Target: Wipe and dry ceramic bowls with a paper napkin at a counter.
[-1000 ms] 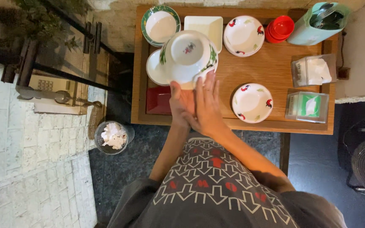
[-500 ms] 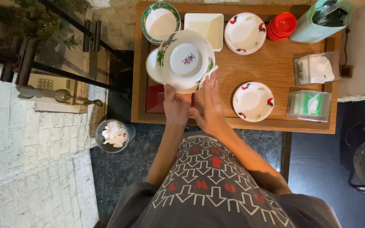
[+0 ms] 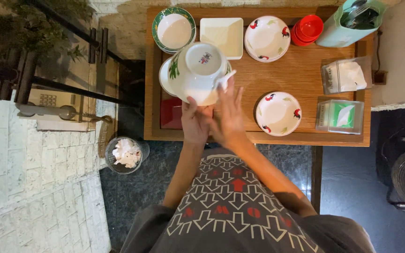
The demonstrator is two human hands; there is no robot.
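Wooden and rimmed, the worktop (image 3: 305, 79) stands against a pale wall, with dark stone floor below and white brick paving to the left.

Both hands are raised over its front left part. The left hand (image 3: 195, 122) grips a white bowl (image 3: 201, 71) from below, thumb up against its side; the bowl is tipped so that its base ring faces the camera, and green leaf painting shows on its flank. A white plate (image 3: 165, 79) shows behind the bowl's left edge. The right hand (image 3: 228, 115) lies flat and spread against the bowl's right side, fingers extended; a white scrap (image 3: 225, 80) shows at its fingertips, though whether it is pinched cannot be told.

Along the back edge sit a green-rimmed bowl stack (image 3: 174, 30), a square white dish (image 3: 221, 36), a rooster-painted plate (image 3: 266, 38), red small bowls (image 3: 307, 29) and a green cutlery holder (image 3: 350, 21). Another rooster plate (image 3: 278, 113) lies just right of the right hand. Two clear tissue boxes (image 3: 342, 96) stand at the right edge. On the floor, a glass bin (image 3: 125, 154) holds crumpled tissue.
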